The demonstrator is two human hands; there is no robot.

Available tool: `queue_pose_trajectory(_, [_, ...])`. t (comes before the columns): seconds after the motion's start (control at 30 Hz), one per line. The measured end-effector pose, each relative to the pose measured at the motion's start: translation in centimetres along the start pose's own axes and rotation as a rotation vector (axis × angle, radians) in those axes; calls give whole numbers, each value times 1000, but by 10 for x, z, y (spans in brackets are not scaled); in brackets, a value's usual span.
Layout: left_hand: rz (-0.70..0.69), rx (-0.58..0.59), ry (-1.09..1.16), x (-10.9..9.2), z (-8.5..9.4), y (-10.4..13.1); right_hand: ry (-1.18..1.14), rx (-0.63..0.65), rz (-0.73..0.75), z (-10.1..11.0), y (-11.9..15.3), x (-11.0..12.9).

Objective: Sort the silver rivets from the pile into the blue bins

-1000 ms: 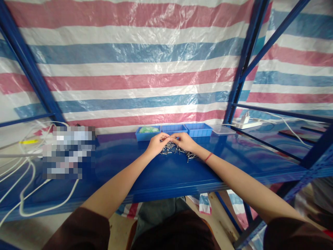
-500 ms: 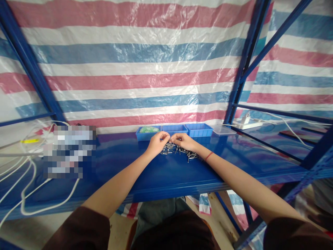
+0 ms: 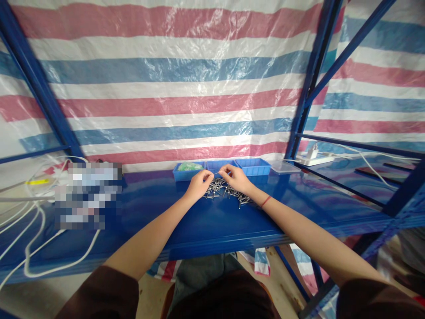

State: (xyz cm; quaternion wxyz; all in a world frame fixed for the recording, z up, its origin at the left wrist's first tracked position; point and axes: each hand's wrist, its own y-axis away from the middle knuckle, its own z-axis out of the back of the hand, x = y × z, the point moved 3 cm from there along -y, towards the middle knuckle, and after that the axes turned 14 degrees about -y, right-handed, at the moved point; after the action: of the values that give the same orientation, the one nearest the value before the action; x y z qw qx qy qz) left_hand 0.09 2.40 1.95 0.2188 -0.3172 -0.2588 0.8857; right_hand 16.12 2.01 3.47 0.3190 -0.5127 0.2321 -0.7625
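Note:
My left hand (image 3: 201, 183) and my right hand (image 3: 235, 178) are close together above a pile of small metal pieces (image 3: 215, 189). These look like thin, shiny, screw-like pins, lying loose on the blue tabletop. Both hands are closed in a pinch, thumb against fingers. A thin metal piece (image 3: 217, 173) spans the small gap from one set of fingertips to the other; its exact kind is too small to tell. Part of the pile lies hidden under my right hand.
Behind my hands stand a blue bin with green stuff (image 3: 190, 166), a middle blue bin (image 3: 214, 165) and a right blue bin (image 3: 253, 166). A clear lid (image 3: 285, 166) lies beside them. White cables (image 3: 42, 239) cover the left; a power strip (image 3: 315, 158) sits right.
My hands have drawn slightly apart, my right hand shifting a little up, and the gap between the fingertips is wider. The thin piece between them now shows. The pile looks unchanged.

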Motion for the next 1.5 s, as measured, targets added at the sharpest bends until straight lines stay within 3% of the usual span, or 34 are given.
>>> queue_pose_trajectory(0.1, [50, 28, -18, 0, -2, 2, 110, -102, 19, 14, -6, -5])
queue_pose_trajectory(0.27, [2, 95, -66, -4, -4, 4, 442, -437, -81, 67, -10, -34])
queue_pose_trajectory(0.4, [-75, 131, -123, -5, -6, 5, 671, -389, -200, 89, -7, -52])
queue_pose_trajectory(0.5, [-102, 143, -151, -4, -7, 5, 652, -266, -130, 79, -6, -45])
queue_pose_trajectory(0.67, [-135, 160, -171, -6, -6, 5, 441, 287, 27, 27, -4, -24])
queue_pose_trajectory(0.77, [-155, 171, -177, -9, -5, 5, 416, 436, 63, 7, 1, -21])
queue_pose_trajectory(1.5, [-174, 217, -181, -11, -5, 6, 588, 480, 27, -9, 5, -33])
